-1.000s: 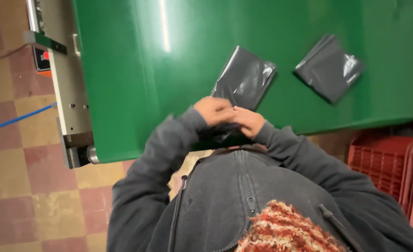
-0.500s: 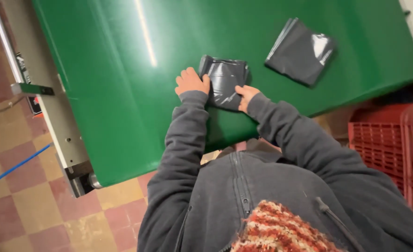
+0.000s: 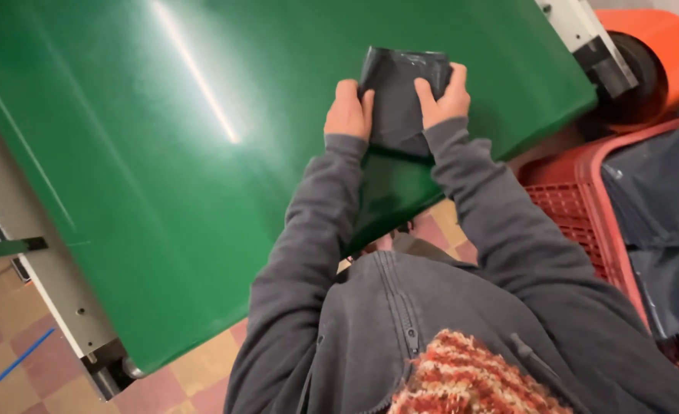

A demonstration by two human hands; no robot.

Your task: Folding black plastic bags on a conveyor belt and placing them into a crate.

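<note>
Since the earlier frame, we have reached further out across the green conveyor belt [image 3: 163,153] with the dark grey poly bag [image 3: 401,100]. Nearest us, both sleeves extend forward. Our left hand [image 3: 349,113] and right hand [image 3: 443,96] clamp the bag's two sides, fingers closed on it. It appears folded or filled and lies on the belt. Similar bags sit in the red crate [image 3: 577,207] to our right.

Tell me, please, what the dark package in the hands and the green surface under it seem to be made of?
The dark package looks like thin grey-black plastic film: it creases and gives soft glints. The green surface appears to be a smooth, glossy belt, perhaps rubber or coated plastic; a long streak of light reflects on it. Both the left hand and the right hand hold the package.
</note>
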